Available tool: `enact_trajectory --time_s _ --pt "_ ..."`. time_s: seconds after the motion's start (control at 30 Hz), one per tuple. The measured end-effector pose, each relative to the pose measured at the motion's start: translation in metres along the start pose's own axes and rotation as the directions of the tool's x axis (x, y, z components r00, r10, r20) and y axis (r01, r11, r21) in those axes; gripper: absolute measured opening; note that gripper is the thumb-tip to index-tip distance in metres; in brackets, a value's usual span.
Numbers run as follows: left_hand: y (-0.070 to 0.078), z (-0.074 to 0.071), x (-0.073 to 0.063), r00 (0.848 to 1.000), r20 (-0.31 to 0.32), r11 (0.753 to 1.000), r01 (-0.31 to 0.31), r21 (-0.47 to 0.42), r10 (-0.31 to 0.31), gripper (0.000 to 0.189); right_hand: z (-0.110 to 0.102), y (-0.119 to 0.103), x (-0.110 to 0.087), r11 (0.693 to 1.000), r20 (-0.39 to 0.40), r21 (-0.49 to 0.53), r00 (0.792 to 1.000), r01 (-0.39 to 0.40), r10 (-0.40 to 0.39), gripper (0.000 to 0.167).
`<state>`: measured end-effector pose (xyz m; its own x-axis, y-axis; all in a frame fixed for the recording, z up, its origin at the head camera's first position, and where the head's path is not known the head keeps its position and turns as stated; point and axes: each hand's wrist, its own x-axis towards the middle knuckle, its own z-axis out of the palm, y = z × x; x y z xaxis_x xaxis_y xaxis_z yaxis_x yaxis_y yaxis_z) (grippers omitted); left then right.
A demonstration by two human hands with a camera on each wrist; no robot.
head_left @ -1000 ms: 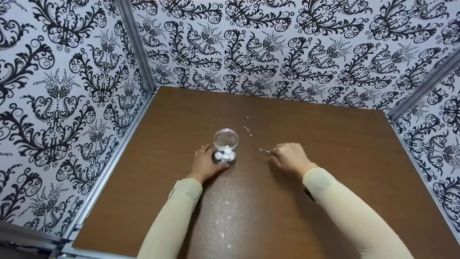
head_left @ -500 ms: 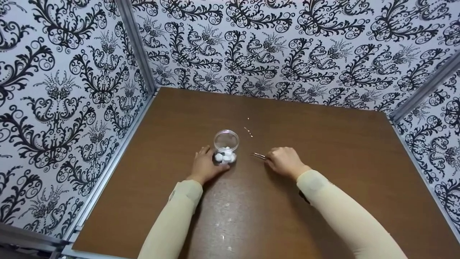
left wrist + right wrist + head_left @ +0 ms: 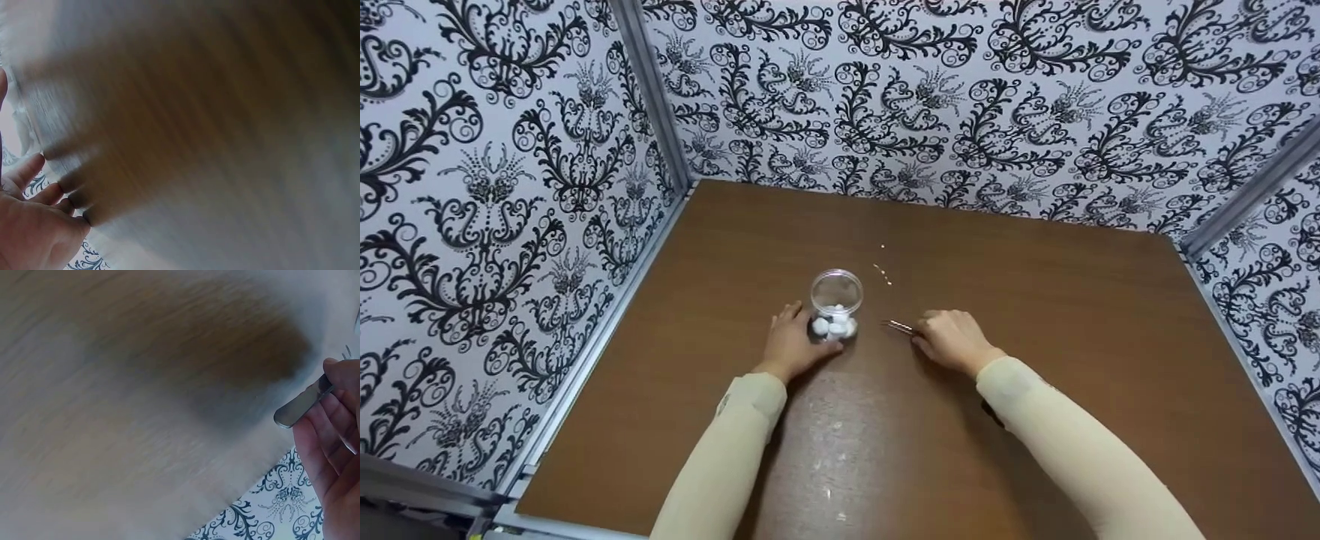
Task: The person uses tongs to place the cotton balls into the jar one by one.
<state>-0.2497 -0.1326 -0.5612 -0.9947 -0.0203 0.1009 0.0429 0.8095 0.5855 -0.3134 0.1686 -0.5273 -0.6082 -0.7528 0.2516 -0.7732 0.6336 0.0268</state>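
Observation:
A clear round jar (image 3: 837, 291) with several white cotton balls (image 3: 838, 328) inside stands left of the table's middle. My left hand (image 3: 797, 343) holds it from the left, thumb along the near side. Its fingertips (image 3: 49, 194) meet the tabletop in the left wrist view, where just part of the jar (image 3: 21, 132) shows. To the right of the jar, my right hand (image 3: 954, 339) pinches metal tweezers (image 3: 898, 326), whose tips point left towards the jar. The right wrist view shows the tweezers' broad end (image 3: 298, 408) sticking out past the thumb; the tips are partly hidden.
A row of small bright specks (image 3: 883, 274) lies on the brown table (image 3: 1035, 277) beyond the tweezers; I cannot tell what they are. Patterned panels (image 3: 915, 105) in metal frames stand along the back and sides.
My right hand with the tweezers has moved left and slightly nearer to me, closer to the jar, and then nearly stopped. The left hand stays at the jar.

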Motion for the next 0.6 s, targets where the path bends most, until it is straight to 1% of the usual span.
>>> enact_trajectory --time_s 0.3,0.6 --pt "0.0028 0.0008 0.0010 1.000 0.013 1.000 -0.005 -0.003 0.005 0.090 0.0017 -0.0018 -0.0040 1.000 0.008 0.019 1.000 -0.005 0.004 0.010" --pt "0.0021 0.0019 0.0077 1.000 0.014 1.000 -0.019 0.013 0.019 0.093 0.0027 -0.0003 -0.0062 0.999 -0.014 -0.016 0.999 -0.042 0.041 0.017"
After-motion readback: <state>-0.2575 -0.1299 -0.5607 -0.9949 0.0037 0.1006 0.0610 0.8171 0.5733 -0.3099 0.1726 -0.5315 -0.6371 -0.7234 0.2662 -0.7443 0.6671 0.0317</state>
